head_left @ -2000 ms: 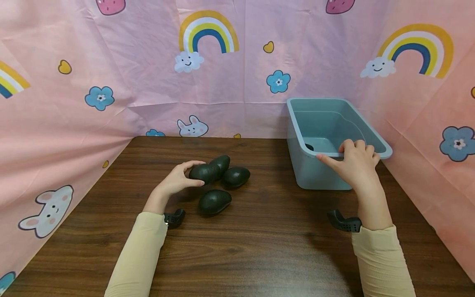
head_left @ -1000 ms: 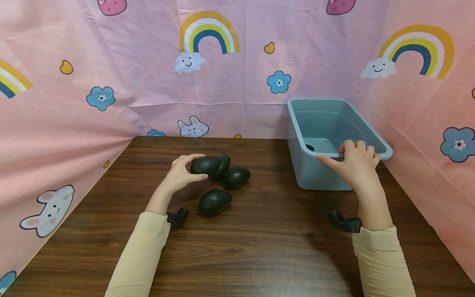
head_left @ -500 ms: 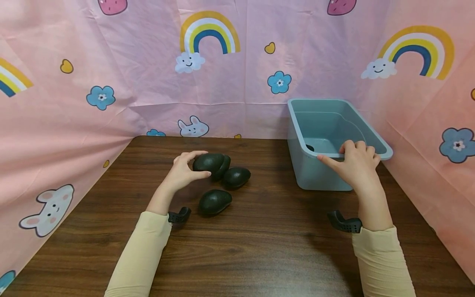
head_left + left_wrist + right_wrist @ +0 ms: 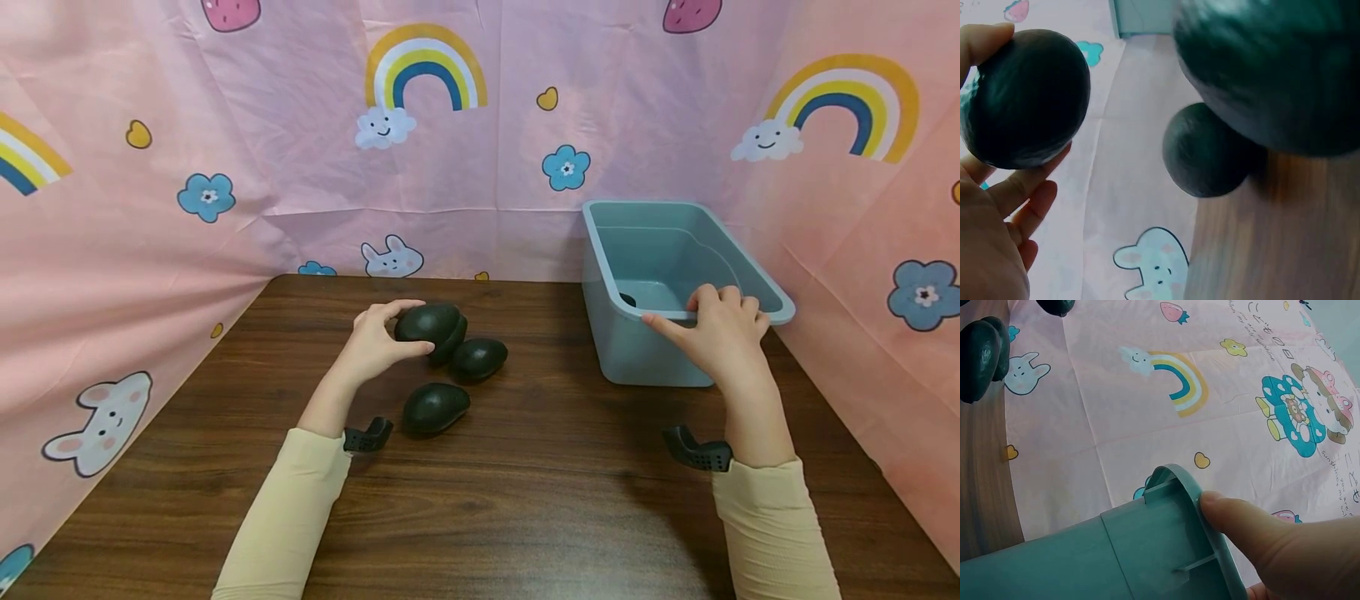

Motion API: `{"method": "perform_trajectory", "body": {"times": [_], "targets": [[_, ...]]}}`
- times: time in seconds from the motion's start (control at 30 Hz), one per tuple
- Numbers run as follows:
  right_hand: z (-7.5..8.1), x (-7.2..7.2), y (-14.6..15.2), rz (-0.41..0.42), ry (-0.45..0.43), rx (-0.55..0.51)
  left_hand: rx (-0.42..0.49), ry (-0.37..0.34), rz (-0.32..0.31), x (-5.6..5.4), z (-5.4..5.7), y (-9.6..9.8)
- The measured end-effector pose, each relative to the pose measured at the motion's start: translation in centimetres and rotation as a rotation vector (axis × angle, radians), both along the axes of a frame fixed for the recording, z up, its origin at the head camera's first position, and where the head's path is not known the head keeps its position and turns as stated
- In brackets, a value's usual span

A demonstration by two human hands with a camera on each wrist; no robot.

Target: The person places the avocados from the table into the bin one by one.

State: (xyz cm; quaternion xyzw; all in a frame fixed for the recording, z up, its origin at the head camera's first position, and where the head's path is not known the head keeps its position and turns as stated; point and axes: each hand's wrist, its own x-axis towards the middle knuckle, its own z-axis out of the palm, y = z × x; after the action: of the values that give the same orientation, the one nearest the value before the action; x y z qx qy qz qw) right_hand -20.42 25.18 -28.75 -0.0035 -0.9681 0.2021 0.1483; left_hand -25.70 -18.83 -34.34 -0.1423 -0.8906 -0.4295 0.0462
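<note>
My left hand (image 4: 378, 342) grips a dark green avocado (image 4: 427, 322) between thumb and fingers, raised off the table. In the left wrist view this avocado (image 4: 1029, 100) is pinched at its sides. Behind it, another avocado (image 4: 452, 340) is partly hidden. A third avocado (image 4: 480, 359) lies just to the right, and one more (image 4: 435, 408) lies nearer the front. At the right my right hand (image 4: 720, 333) holds the near rim of a blue-grey plastic bin (image 4: 660, 354). Its thumb lies outside the rim and its fingers reach over inside, as the right wrist view partly shows.
Inside the bin, a dark thing (image 4: 627, 298) shows by the near left corner, mostly hidden by the wall. The brown wooden table (image 4: 525, 492) meets a pink patterned cloth (image 4: 495, 167) at the back and sides. Each wrist wears a black mount (image 4: 369, 435).
The left hand has lifted its avocado up and slightly to the right, away from the others. The right hand and the bin have stayed in place.
</note>
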Motion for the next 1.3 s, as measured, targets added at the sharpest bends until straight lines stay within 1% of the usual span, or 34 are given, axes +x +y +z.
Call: {"method": "perform_trajectory", "body": {"times": [0.37,0.53,0.73,1.03,1.3], "targets": [[-0.1,0.1,0.0,-0.004,-0.008,-0.006,-0.012,-0.002,-0.017,0.7,1.2,1.4],[0.1,0.2,0.0,-0.004,-0.006,0.000,-0.004,0.007,-0.037,0.9,1.5,2.0],[0.1,0.1,0.0,0.001,-0.005,0.008,0.021,-0.019,-0.036,1.0,1.6,2.6],[0.0,0.1,0.0,-0.005,-0.002,0.007,0.073,-0.015,-0.083,0.6,1.9,4.2],[0.0,-0.1,0.0,-0.004,-0.009,0.011,0.092,-0.014,-0.092,0.4,2.1,5.5]]}}
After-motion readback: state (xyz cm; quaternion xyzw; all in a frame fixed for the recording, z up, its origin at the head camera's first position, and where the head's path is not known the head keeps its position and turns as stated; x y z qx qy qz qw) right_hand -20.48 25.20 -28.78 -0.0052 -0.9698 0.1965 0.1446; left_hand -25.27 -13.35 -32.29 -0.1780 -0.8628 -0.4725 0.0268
